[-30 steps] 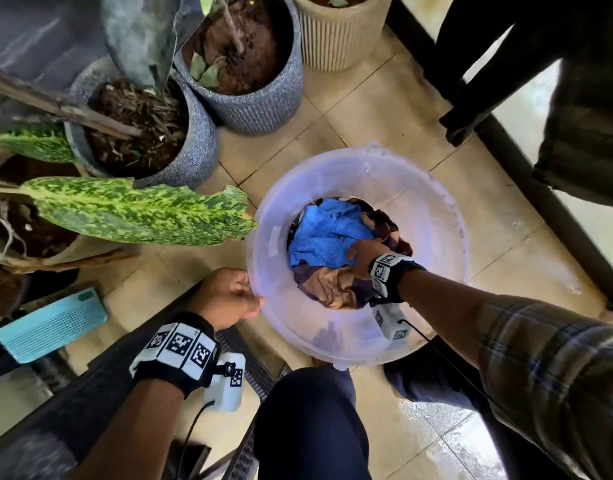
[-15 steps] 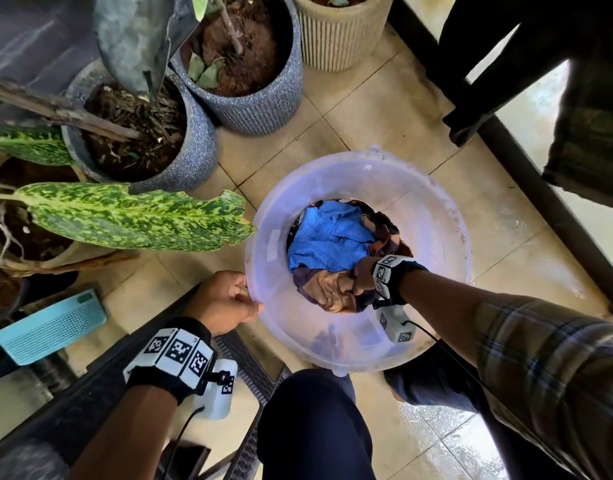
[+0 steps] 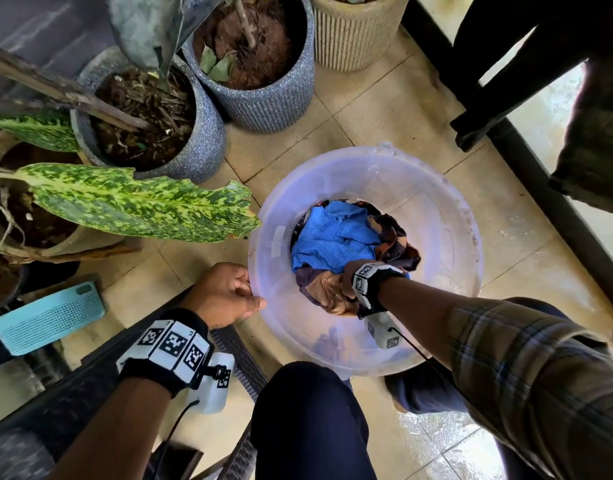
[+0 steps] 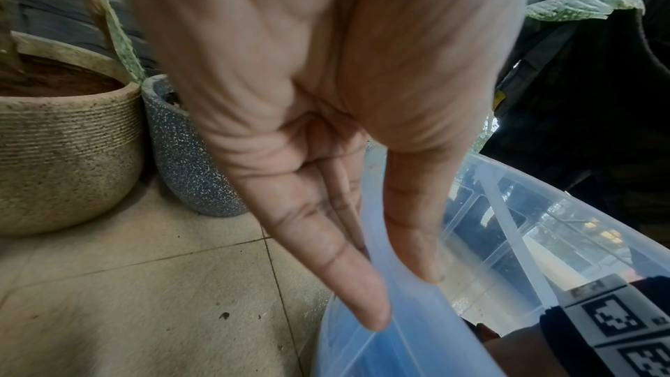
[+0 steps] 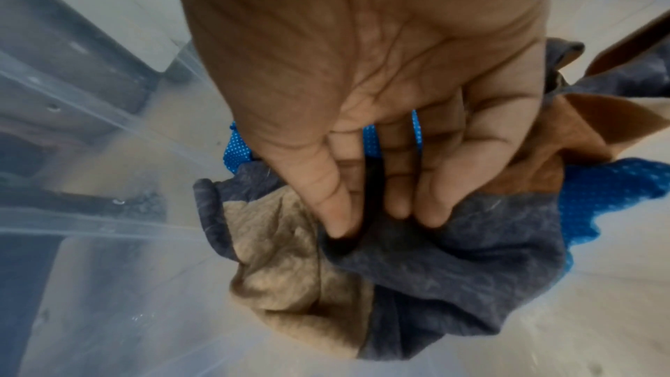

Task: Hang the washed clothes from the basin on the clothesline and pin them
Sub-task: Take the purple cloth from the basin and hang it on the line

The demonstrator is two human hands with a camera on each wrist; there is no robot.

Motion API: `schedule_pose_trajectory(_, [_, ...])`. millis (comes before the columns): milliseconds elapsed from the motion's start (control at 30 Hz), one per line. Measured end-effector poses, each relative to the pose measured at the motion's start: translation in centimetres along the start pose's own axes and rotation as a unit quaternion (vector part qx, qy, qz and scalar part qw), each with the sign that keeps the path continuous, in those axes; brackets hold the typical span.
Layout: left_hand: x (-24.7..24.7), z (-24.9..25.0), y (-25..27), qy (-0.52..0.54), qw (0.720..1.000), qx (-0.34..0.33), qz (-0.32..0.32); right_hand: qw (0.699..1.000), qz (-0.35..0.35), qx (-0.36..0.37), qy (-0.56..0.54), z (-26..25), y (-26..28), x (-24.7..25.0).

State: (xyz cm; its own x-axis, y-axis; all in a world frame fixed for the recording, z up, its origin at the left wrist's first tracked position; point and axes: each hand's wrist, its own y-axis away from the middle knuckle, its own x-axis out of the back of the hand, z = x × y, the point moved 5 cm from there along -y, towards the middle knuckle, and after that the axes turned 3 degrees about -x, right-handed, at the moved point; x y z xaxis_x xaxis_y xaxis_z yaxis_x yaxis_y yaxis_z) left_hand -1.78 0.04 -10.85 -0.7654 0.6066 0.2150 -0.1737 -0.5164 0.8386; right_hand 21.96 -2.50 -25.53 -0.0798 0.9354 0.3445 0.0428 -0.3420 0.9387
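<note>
A translucent round basin (image 3: 447, 216) stands on the tiled floor. In it lie a blue dotted cloth (image 3: 332, 237) and a tan and grey-blue garment (image 3: 324, 289). My left hand (image 3: 225, 292) pinches the basin's near-left rim (image 4: 391, 277) between thumb and fingers. My right hand (image 3: 346, 278) is down inside the basin, its fingers curled into the tan and grey-blue garment (image 5: 453, 263). The right wrist view shows the fingertips (image 5: 339, 222) dug into a fold of that fabric. No clothesline or pegs are in view.
Grey speckled plant pots (image 3: 191, 133) and a beige ribbed pot (image 3: 353, 32) stand behind the basin; a big spotted leaf (image 3: 135, 202) reaches its left rim. A teal box (image 3: 45, 317) lies at left. Dark clothes (image 3: 596, 150) hang at right. The floor at lower right is wet.
My right hand has slid toward me off the blue cloth and closed on the tan and grey-blue garment. The left hand still holds the rim.
</note>
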Motion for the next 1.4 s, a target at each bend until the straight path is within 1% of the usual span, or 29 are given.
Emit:
schedule_pose_trajectory(67, [-0.1, 0.2, 0.0, 0.004, 1.000, -0.002, -0.001, 1.000, 0.021, 0.008, 0.002, -0.2, 0.0, 0.5])
schedule_pose_trajectory(167, [-0.1, 0.2, 0.0, 0.006, 1.000, -0.004, -0.007, 0.999, 0.014, 0.041, 0.000, -1.0, -0.3, 0.3])
schedule_pose_trajectory(300, [-0.1, 0.0, -0.2, 0.001, 1.000, -0.011, -0.005, 0.999, 0.010, 0.037, 0.005, -0.7, -0.3, 0.3])
schedule_pose_trajectory(400, [-0.3, -0.1, -0.2, -0.003, 1.000, -0.012, 0.001, 0.999, 0.042, 0.029, -0.002, -0.3, 0.0, 0.8])
schedule_pose_trajectory(500, [-0.5, 0.0, -0.1, -0.009, 1.000, -0.011, 0.017, 0.998, 0.046, 0.039, -0.036, -0.7, 1.4, 2.0])
schedule_pose_trajectory(600, [-0.6, -0.1, 0.5, -0.042, 0.998, -0.013, 0.035, 0.996, 0.056, 0.052, -0.055, -0.2, 4.1, 2.7])
schedule_pose_trajectory(667, [-0.7, 0.1, 1.2, -0.072, 0.996, -0.007, 0.042, 0.994, 0.071, 0.051, -0.071, 0.3, 7.2, 3.6])
schedule_pose_trajectory(700, [-0.8, 0.3, 1.9, -0.106, 0.993, -0.007, 0.044, 0.992, 0.075, 0.050, -0.089, 0.8, 9.0, 3.9])
schedule_pose_trajectory(733, [-0.9, 0.7, 2.5, -0.160, 0.986, -0.012, 0.048, 0.990, 0.077, 0.057, -0.105, 0.9, 10.7, 4.3])
schedule_pose_trajectory(800, [-1.4, 2.3, 5.0, -0.280, 0.958, -0.028, 0.059, 0.985, 0.072, 0.086, -0.128, 1.5, 14.9, 5.0])
schedule_pose_trajectory(833, [-1.8, 2.9, 6.4, -0.292, 0.954, -0.032, 0.062, 0.983, 0.078, 0.101, -0.136, 1.7, 17.2, 5.4])
schedule_pose_trajectory(867, [-2.2, 3.7, 8.1, -0.282, 0.957, -0.031, 0.052, 0.978, 0.098, 0.112, -0.145, 2.2, 19.6, 6.0])
schedule_pose_trajectory(933, [-3.0, 4.5, 10.8, -0.240, 0.970, -0.015, 0.025, 0.961, 0.127, 0.124, -0.210, 3.2, 23.7, 6.9])
schedule_pose_trajectory(1000, [-3.5, 6.8, 14.1, -0.237, 0.971, -0.020, -0.003, 0.945, 0.149, 0.137, -0.256, 4.0, 27.6, 7.8])
schedule_pose_trajectory(1033, [-3.5, 8.6, 15.9, -0.263, 0.964, -0.036, -0.009, 0.935, 0.167, 0.137, -0.282, 4.3, 29.7, 8.4])
schedule_pose_trajectory(1067, [-3.5, 10.3, 17.1, -0.304, 0.951, -0.053, -0.012, 0.921, 0.191, 0.140, -0.308, 4.6, 31.4, 9.0])
schedule_pose_trajectory(1100, [-3.4, 11.9, 18.4, -0.335, 0.939, -0.069, -0.011, 0.906, 0.215, 0.149, -0.333, 4.7, 33.0, 9.7])
schedule_pose_trajectory(1133, [-3.3, 13.5, 19.7, -0.348, 0.934, -0.084, -0.012, 0.888, 0.238, 0.163, -0.359, 4.6, 34.9, 10.3])
schedule_pose_trajectory(1200, [-3.4, 16.2, 21.1, -0.351, 0.927, -0.125, -0.044, 0.851, 0.277, 0.180, -0.409, 4.5, 38.0, 11.4])
schedule_pose_trajectory(1300, [-3.8, 18.9, 22.6, -0.297, 0.936, -0.163, -0.094, 0.805, 0.319, 0.217, -0.450, 4.3, 42.0, 13.1])
schedule_pose_trajectory(1333, [-3.8, 19.5, 22.8, -0.273, 0.943, -0.166, -0.090, 0.791, 0.339, 0.227, -0.455, 4.3, 43.4, 13.6])
schedule_pose_trajectory(1400, [-3.4, 21.6, 23.7, -0.267, 0.940, -0.210, -0.044, 0.757, 0.377, 0.242, -0.475, 4.4, 46.0, 14.4])
